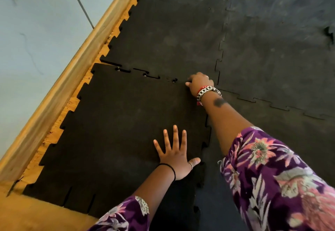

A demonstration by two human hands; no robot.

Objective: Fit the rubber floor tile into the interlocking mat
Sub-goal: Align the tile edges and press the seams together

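From the head camera, the rubber floor tile point(126, 121) lies flat on the wooden floor point(23, 210), its far toothed edge meeting the interlocking mat point(172, 36). Along that seam, left of the right hand point(199, 82), several teeth sit only partly seated, with narrow gaps showing between tile and mat. The right hand is curled into a loose fist with knuckles up, pressing down at the tile's far right corner where the seam meets the neighbouring mat pieces; whether its fingers pinch anything cannot be told. A metal link watch point(208, 91) and a red band sit at that wrist. No writing, brand or label can be read on the watch, the tile or the mat.

The left hand point(175, 156) lies nearer the camera, flat on the tile with fingers spread wide and palm down, gripping nothing. Its thumb points toward the tile's right toothed edge, just beside it. A thin black band circles that wrist and a ring sits on the thumb. Both arms wear purple floral sleeves point(272, 176). Beyond the tile's left edge a wooden skirting board point(76, 67) runs along a pale wall point(36, 22).
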